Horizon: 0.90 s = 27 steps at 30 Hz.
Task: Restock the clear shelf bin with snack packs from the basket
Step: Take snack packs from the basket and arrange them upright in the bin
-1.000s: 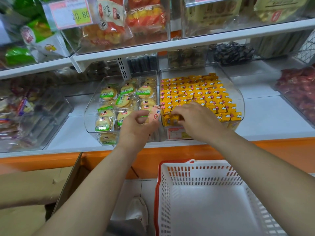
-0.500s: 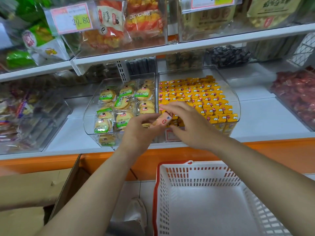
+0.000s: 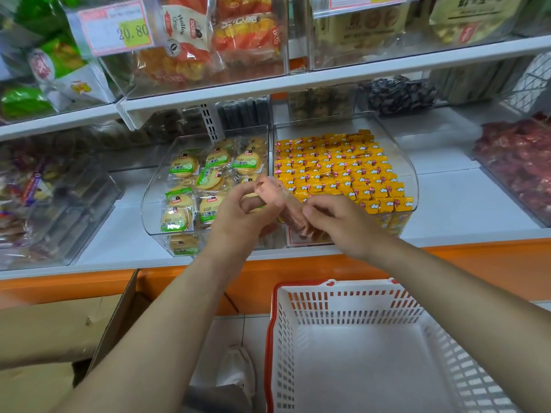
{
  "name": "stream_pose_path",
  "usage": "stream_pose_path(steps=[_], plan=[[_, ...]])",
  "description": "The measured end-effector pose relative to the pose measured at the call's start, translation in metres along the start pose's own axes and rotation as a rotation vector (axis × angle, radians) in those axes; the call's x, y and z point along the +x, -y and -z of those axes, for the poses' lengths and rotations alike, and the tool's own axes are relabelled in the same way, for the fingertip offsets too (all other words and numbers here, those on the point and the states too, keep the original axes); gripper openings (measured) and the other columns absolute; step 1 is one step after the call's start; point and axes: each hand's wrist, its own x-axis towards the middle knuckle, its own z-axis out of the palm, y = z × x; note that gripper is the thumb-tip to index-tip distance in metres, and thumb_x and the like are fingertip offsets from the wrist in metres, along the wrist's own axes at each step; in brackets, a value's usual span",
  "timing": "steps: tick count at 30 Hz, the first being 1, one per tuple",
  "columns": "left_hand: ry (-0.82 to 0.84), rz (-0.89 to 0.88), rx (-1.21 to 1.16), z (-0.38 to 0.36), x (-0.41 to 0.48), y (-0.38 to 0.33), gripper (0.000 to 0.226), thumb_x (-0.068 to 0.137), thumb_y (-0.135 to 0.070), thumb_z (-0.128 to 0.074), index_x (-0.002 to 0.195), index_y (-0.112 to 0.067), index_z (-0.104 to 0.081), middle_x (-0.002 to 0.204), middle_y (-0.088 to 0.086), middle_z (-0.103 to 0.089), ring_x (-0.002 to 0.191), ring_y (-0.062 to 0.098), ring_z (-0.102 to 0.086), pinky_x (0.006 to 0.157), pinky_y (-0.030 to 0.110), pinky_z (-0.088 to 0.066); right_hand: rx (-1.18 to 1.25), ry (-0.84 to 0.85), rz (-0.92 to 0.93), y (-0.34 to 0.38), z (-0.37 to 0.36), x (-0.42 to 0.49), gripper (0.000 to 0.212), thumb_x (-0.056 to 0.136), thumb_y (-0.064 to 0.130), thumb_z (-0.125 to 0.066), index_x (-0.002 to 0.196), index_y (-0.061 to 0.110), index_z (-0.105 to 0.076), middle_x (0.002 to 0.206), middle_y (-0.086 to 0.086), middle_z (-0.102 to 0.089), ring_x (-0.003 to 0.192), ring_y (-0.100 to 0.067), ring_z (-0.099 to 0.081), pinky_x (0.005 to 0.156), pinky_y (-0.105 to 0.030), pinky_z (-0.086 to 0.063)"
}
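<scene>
Single head-worn view; faces forward and down; close to clear shelf bin [image 3: 415, 186]; basket [image 3: 357, 286] beneath

Shop, price tag [image 3: 119, 29], stocked snack shelves [image 3: 328, 77]

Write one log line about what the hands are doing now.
hands: left hand and right hand both hold one blurry pink pack | place: before clear bin of yellow packs | basket: no packs in sight

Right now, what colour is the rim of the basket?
Red. The basket rim shows best in the head view.
</scene>
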Motion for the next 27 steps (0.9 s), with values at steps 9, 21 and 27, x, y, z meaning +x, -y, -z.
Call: stream_pose_path(steps=[9, 21, 27], plan=[[-0.064, -0.076, 0.152, -0.008, -0.002, -0.003, 0.059, 0.061, -0.037, -0.081, 0.113, -0.019, -0.06, 0.107, 0.013, -0.071, 0.095, 0.032, -0.075, 0.083, 0.058, -0.061, 0.467, -0.127, -0.11, 0.01, 0.0, 0.002, 0.021, 0.103, 0.03, -0.049, 0.111, 0.027, -0.068, 0.094, -0.009, -0.072, 0.089, -0.032, -0.072, 0.073, -0.044, -0.059], [-0.167, -0.3, 0.654, -0.003, 0.008, 0.019, 0.026, 0.085, -0.025, -0.082, 0.1, -0.032, -0.061, 0.097, -0.01, -0.066, 0.083, 0.013, -0.062, 0.062, 0.023, -0.052, 0.307, -0.338, -0.019, 0.012, 0.017, 0.019, 0.018, 0.097, 0.021, -0.063, 0.114, 0.022, -0.058, 0.096, -0.003, -0.074, 0.082, -0.019, -0.075, 0.067, -0.032, -0.061], [-0.157, -0.173, 0.481, -0.007, 0.011, 0.021, 0.032, 0.09, -0.033, -0.076, 0.117, -0.024, -0.061, 0.103, -0.005, -0.074, 0.093, 0.011, -0.07, 0.074, 0.029, -0.059, 0.657, -0.323, -0.162, 0.01, 0.012, 0.028, 0.019, 0.094, 0.007, -0.056, 0.105, 0.021, -0.06, 0.101, -0.016, -0.071, 0.082, -0.031, -0.076, 0.067, -0.033, -0.062]])
